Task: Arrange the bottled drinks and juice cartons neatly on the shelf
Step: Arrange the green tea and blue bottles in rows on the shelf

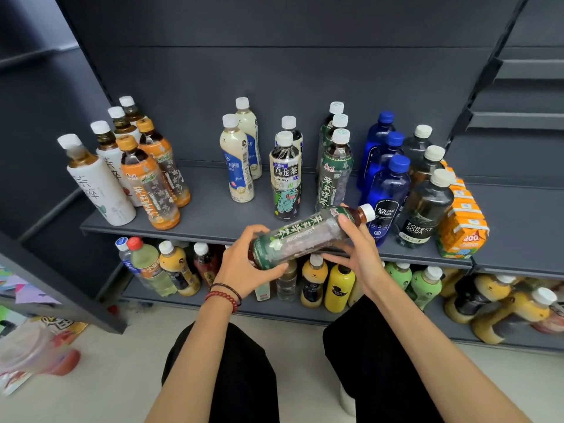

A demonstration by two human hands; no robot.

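Grey metal shelf (207,215), frame centre: bottles upright in rows, orange juice cartons (460,221) at rt end. Green-label tea bottle (305,236) held tilted, lower centre, over shelf front edge, cap to rt. Left hand (244,267) curled round base; right hand (357,254) grips neck end.

We hold a green-label tea bottle (308,236) sideways, cap right, above the shelf (213,221) edge: left hand (247,264) grips the base, right hand (358,254) the neck end. Upright rows behind; orange juice cartons (462,221) far right.
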